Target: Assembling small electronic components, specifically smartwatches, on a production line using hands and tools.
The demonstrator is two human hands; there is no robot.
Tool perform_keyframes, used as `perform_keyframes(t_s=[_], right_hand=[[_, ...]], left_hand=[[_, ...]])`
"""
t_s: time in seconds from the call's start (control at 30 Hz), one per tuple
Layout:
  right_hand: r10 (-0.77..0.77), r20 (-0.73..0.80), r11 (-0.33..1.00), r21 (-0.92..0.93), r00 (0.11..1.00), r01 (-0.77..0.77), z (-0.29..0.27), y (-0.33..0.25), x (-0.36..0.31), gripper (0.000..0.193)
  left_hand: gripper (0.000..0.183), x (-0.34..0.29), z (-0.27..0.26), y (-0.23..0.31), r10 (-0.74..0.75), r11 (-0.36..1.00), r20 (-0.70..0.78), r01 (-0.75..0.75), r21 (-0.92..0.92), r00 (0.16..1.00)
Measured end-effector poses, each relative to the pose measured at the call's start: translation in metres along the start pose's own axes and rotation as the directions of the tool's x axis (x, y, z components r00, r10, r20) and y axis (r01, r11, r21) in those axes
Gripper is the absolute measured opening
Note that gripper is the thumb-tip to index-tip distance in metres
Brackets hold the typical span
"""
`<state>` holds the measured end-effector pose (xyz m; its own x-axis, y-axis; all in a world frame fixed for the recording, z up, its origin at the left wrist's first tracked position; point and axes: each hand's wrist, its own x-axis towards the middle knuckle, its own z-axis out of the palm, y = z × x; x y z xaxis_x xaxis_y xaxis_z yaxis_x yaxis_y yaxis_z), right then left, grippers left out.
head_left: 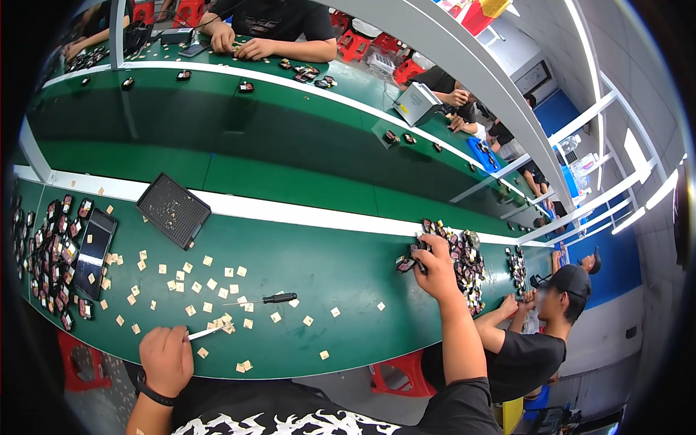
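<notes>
My left hand [166, 357], with a black band at the wrist, is closed around slim pale tweezers [206, 333]. Their tip rests by a cluster of small square cream pieces [221, 323] on the green table [348, 272]. Off to the right, my right arm is stretched out, and my right hand [437, 267] is closed on small black parts [405, 264] at the left side of a heap of similar parts [467, 264]. The fingers partly hide them. A black-handled screwdriver [279, 298] lies between my hands, its thin shaft pointing left.
At the left, a phone [95, 250] lies beside another heap of black parts [54, 254]. A black gridded tray [174, 210] sits near the white rail [290, 212]. Beyond is a belt [217, 116] carrying scattered parts. A co-worker in a cap [569, 283] sits at the right; others work opposite.
</notes>
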<state>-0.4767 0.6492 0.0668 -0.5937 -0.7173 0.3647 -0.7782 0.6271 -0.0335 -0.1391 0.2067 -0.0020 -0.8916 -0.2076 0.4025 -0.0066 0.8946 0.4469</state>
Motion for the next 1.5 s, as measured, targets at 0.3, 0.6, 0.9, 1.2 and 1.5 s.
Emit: perform_keyframes(t_s=[0.3,0.6,0.9,1.2,1.5], right_hand=[[-0.136,-0.018,0.984,0.113,0.990,0.138,-0.010,-0.067,0.038,0.031],[-0.370,-0.204,0.798,0.429,0.906,0.422,0.036,-0.203,0.102,0.038],[-0.508,-0.219,0.647,0.542,0.833,0.537,0.094,-0.329,0.123,0.034],[-0.522,-0.074,0.694,0.543,0.850,0.473,0.106,-0.353,0.102,0.029],[-0.524,-0.020,0.756,0.448,0.851,0.477,0.109,-0.365,0.088,0.022]], left_hand=[[0.017,0.001,-0.005,0.001,-0.006,1.000,-0.010,0.006,0.010,1.000],[0.020,0.006,-0.012,0.012,-0.483,0.016,0.510,0.590,-0.807,0.711],[0.028,0.006,-0.013,-0.007,-0.373,-0.570,0.698,0.443,-0.692,0.611],[0.040,-0.002,-0.034,-0.027,-0.564,-0.213,0.580,0.575,-0.790,0.588],[0.043,-0.014,-0.063,-0.086,-0.577,0.501,0.315,0.631,-0.592,0.753]])
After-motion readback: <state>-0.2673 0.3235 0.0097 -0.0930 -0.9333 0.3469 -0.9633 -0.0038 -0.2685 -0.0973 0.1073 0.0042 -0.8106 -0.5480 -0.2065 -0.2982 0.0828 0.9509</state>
